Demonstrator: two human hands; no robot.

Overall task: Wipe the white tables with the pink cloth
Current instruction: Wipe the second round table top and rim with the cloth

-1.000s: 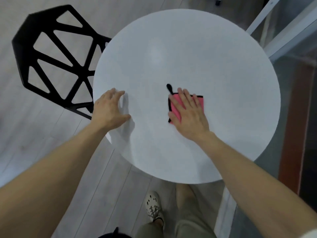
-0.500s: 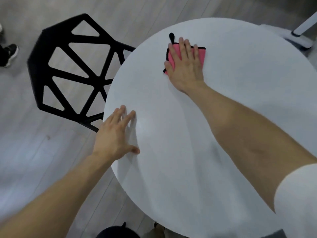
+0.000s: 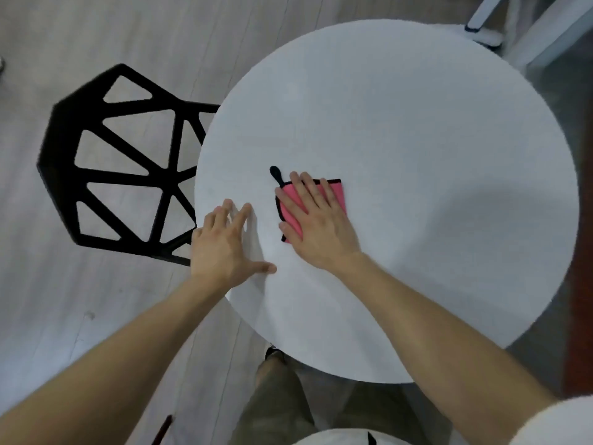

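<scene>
Your right hand [image 3: 316,226] is pressing, fingers straight, on black-edged pink cloth [image 3: 337,194], left of centre on round white table [image 3: 417,123]; left hand [image 3: 224,245] (flat, empty) is bracing near rim; most tabletop lying rightward.

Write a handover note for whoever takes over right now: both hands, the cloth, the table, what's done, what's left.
Right hand: flat, fingers straight, pressing the pink cloth onto the white table, a little left of its middle.
Left hand: flat on the table by its left edge, holding nothing.
A black chair stands beside that edge.
Done: the cloth is down and in contact. The top shows no trail, so how much is wiped cannot be told.
Left: cover the whole top. No other table is in view.
</scene>
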